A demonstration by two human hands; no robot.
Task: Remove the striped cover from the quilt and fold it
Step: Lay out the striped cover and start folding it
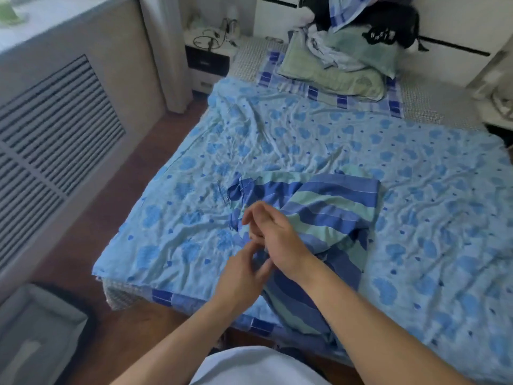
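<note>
Both hands work over the near edge of the bed, where the striped cover (330, 209) lies in a loose, partly folded heap on the blue heart-print sheet (277, 140), its lower end trailing off the mattress toward the person. That spot seems chosen because the flat sheet gives room to lay the cloth out and square it up. The right hand (273, 237) hovers above the cover's left edge with its fingers loosely curled; it looks as though it may be pinching a bit of cloth, but the fingers hide the contact and I cannot tell whether it holds anything. The left hand (244, 270) sits just below it, fingers fairly straight and reaching in toward the same edge, apparently to catch a corner or smooth a fold; no grip on the cloth shows there either. How many layers the cover is folded into is hard to make out, since the forearms cross it and the stripes bunch together. The quilt itself cannot be picked out with certainty; a pile of bedding (338, 68) sits at the head of the bed, well apart from the cover.
</note>
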